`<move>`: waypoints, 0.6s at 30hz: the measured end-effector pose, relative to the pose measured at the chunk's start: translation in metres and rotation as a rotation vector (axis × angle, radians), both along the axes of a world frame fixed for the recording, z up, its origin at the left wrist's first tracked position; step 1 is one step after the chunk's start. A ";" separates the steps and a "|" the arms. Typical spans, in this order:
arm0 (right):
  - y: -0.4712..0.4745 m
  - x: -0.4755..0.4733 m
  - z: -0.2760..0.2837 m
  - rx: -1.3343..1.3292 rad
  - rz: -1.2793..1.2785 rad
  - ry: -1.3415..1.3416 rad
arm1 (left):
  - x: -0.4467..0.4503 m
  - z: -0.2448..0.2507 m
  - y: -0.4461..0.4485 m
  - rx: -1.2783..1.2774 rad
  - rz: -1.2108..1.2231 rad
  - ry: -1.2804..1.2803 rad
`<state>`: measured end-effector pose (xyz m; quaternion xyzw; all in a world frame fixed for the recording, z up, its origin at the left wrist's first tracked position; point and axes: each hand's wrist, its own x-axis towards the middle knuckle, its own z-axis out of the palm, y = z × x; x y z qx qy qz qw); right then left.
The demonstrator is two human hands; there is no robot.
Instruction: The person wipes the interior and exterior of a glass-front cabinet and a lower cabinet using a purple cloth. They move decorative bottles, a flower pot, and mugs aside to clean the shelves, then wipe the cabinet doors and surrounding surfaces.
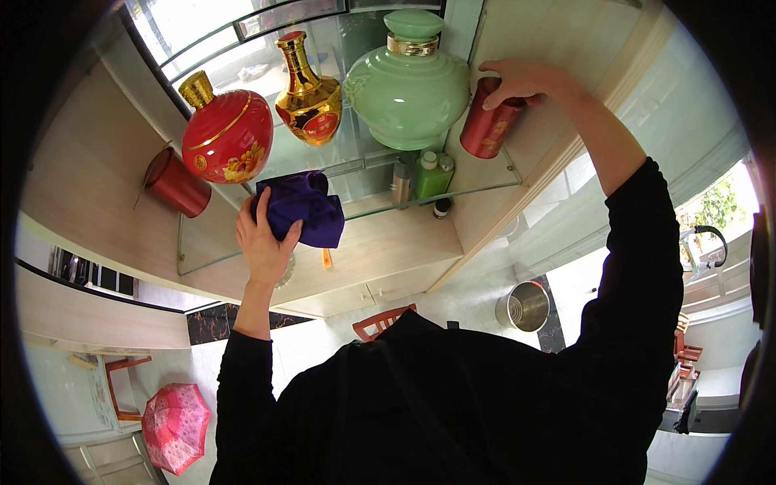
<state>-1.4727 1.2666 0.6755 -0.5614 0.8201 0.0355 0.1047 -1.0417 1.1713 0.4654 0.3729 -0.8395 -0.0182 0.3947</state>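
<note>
My left hand (265, 242) holds a bunched dark purple cloth (306, 209) at the front of a glass shelf (388, 206). My right hand (515, 85) grips the top of a red cylindrical canister (490, 124) at the shelf's right end. Between my hands, farther back, stand a round red bottle (227, 136) with a gold cap, a gold bottle (309, 100) with a red top and a large pale green ceramic bottle (407, 91). Another red cylinder (177, 182) is at the left end, beside the red bottle.
Below the glass, a green bottle (433, 177), a small dark jar (442, 208) and an orange-handled item (327, 257) are on the lower board. A metal bucket (522, 306), a wooden chair (382, 322) and an open pink umbrella (176, 427) are on the floor.
</note>
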 end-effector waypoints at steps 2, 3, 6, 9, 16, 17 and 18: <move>0.000 -0.007 -0.003 -0.021 -0.032 0.027 | -0.002 0.000 0.000 -0.003 -0.007 0.002; -0.002 -0.009 -0.003 -0.021 -0.045 0.014 | -0.002 0.000 0.000 -0.002 -0.006 0.001; -0.006 -0.009 -0.003 -0.060 -0.062 -0.012 | 0.000 0.001 0.000 0.006 0.003 -0.007; -0.012 -0.008 -0.011 -0.167 0.001 -0.023 | 0.006 0.001 -0.002 0.064 -0.020 0.013; 0.019 0.018 -0.011 -0.382 0.115 0.412 | 0.003 0.004 0.005 0.021 -0.010 0.057; 0.025 0.051 -0.008 -0.416 0.080 0.303 | 0.006 0.002 0.005 -0.004 0.013 0.073; 0.027 0.084 -0.010 -0.335 0.145 0.100 | 0.008 0.000 0.005 -0.010 0.028 0.093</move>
